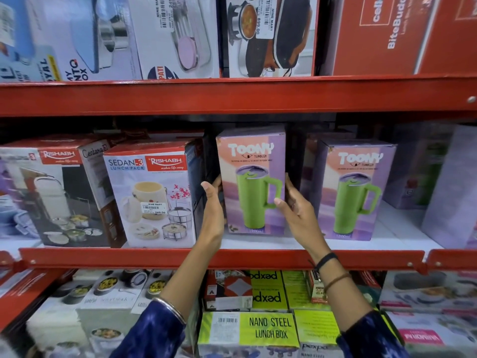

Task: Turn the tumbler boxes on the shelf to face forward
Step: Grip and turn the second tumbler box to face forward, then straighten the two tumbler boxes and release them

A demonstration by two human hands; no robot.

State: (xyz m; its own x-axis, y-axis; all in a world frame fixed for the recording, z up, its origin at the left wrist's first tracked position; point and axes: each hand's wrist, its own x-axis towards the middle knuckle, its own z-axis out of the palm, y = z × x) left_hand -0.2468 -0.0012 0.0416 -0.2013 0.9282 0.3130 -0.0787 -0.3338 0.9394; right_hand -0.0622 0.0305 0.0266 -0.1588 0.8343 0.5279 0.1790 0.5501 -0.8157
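Two purple and pink Toony tumbler boxes stand on the middle shelf, each showing a green tumbler on its front. The left tumbler box [251, 182] stands upright with its printed front towards me. My left hand [213, 210] presses its left side and my right hand [296, 210] presses its right side, thumb on the front face. The right tumbler box [357, 192] stands apart, also front-facing, turned slightly. More purple boxes [444, 187] at the far right show plain sides.
Sedan-3 lunch pack boxes [152, 195] stand close to the left of the held box. Red shelf rails [222, 258] run below and above. Lunch boxes fill the lower shelf [268, 329] and upper shelf. White shelf board shows between the tumbler boxes.
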